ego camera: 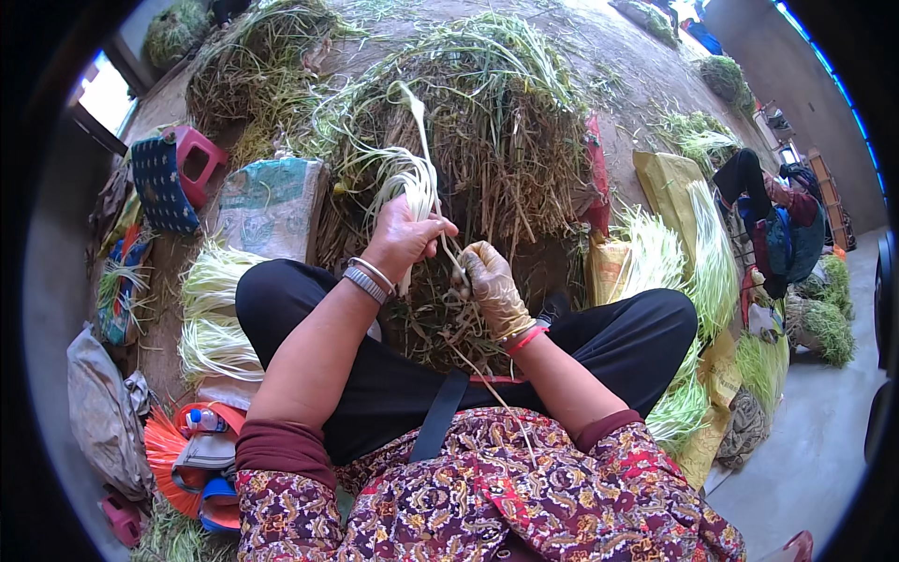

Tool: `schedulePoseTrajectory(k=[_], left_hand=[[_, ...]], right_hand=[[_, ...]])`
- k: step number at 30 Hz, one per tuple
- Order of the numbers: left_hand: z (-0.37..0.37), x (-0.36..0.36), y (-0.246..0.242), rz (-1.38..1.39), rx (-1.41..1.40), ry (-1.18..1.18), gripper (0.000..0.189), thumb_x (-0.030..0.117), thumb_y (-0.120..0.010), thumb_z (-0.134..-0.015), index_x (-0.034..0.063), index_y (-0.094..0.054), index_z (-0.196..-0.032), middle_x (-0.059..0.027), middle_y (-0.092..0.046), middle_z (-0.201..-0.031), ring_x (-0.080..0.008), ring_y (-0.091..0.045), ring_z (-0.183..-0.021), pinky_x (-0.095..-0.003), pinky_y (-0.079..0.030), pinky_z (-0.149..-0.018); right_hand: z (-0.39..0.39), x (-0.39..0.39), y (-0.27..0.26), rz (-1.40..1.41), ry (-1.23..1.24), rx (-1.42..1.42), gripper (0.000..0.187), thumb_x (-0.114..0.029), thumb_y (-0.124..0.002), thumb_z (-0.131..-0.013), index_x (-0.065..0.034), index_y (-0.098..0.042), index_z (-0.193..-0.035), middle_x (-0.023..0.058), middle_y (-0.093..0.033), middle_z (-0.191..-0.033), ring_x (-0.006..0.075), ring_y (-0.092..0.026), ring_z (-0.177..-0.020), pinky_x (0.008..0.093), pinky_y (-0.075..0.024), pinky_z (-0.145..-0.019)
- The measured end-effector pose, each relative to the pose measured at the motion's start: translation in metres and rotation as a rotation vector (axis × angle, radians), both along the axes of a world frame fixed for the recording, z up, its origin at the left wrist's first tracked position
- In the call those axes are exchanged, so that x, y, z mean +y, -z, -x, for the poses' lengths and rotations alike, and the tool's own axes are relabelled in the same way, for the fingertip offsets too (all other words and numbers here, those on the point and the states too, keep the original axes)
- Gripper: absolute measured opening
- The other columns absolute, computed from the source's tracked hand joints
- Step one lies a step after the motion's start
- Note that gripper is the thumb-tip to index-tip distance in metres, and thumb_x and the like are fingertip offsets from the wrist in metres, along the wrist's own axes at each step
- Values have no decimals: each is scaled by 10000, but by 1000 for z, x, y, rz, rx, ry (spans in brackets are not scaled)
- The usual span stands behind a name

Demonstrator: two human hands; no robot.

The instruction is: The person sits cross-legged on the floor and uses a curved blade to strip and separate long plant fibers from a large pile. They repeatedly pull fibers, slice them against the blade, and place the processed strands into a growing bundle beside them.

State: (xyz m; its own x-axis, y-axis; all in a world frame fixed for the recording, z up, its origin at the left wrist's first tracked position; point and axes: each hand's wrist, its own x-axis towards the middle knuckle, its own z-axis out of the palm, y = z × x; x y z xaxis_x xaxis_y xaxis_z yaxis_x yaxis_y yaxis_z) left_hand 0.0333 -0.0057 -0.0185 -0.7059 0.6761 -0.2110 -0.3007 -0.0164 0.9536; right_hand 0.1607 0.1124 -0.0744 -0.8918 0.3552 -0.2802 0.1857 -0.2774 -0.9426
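My left hand (407, 235), bare and with a metal watch band and a white bangle at the wrist, holds a bunch of long pale stalks (414, 186). One single stalk with a bud-like swelling (417, 111) stands up out of the bunch. Close on the right, my right hand (491, 281) in a thin translucent glove pinches the lower part of a stalk between thumb and fingers. A thin dry stem (502, 404) slants from below this hand onto the patterned top. Behind both hands rises a large heap of green and brown stalks (484, 154).
Pale trimmed stalks (221, 348) lie in bundles at the left, by a folded woven sack (267, 204). More bundles (713, 260) rest on yellow sacks at the right. A pink plastic stool (200, 161) stands upper left. Another person (790, 225) sits at the far right.
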Motion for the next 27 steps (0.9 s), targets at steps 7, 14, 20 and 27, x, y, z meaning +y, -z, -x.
schedulePoseTrajectory(k=[7,14,20,27], left_hand=[[9,2,1,14,81,-76,140,1,-586,-833,21,-546,-965,-82,-666,-760,-51,-465,-421,-188,-368,-365],[12,-6,-10,-8,69,-92,191,43,-576,-885,27,-513,-1065,-79,-672,-820,-32,-456,-459,-164,-315,-376],[0,4,6,-25,-41,0,217,72,-572,-858,57,-539,-1072,-38,-669,-803,-49,-513,-633,-189,-379,-469],[24,1,-36,-279,-91,-391,171,54,-463,-964,61,-473,-1134,-42,-578,-846,-116,-600,-690,-274,-545,-560]], right_hand=[[-20,24,84,-1056,-304,-193,155,-179,-532,-909,-29,-548,-945,217,-630,-788,400,-614,-703,460,-475,-624],[-16,10,14,-162,-223,-24,471,-73,-534,-842,-34,-434,-1300,109,-607,-1042,153,-613,-732,279,-498,-655],[4,-15,-22,84,-302,34,207,-245,-486,-968,-68,-589,-998,-7,-553,-679,79,-495,-515,204,-393,-444],[15,53,13,-710,248,240,131,-152,-613,-926,-51,-619,-1010,28,-628,-856,80,-574,-657,232,-480,-605]])
